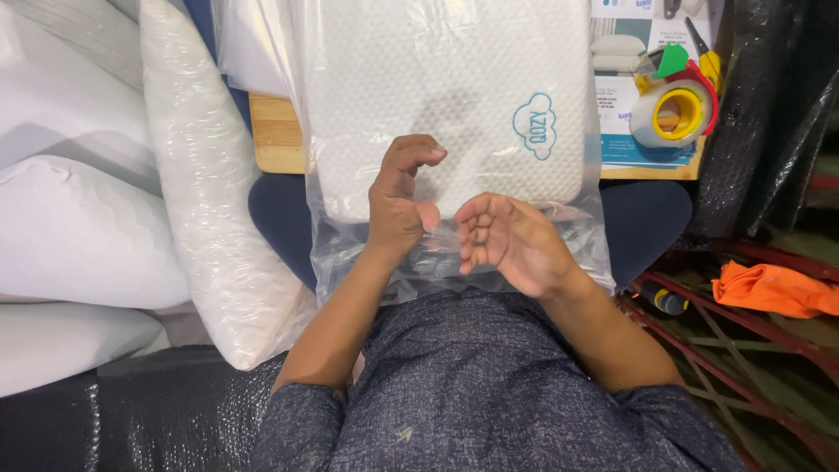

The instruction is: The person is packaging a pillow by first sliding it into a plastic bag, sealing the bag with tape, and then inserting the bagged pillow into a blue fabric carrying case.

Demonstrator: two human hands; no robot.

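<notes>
Two hands (454, 227) amid pillows (79, 227), tape dispenser (677, 105).

clear plastic bag (367, 253) around white pillow (446, 96), blue cloud-shaped label (534, 127) at its right; white-blue printed sheet (620, 105) beyond

A white textured pillow (446, 96) with a small blue cloud logo near one corner sits inside a clear plastic bag (350, 245). It lies flat, partly on the wooden board's near edge, its bagged open end hanging loose and crinkled over the person's lap.
</notes>
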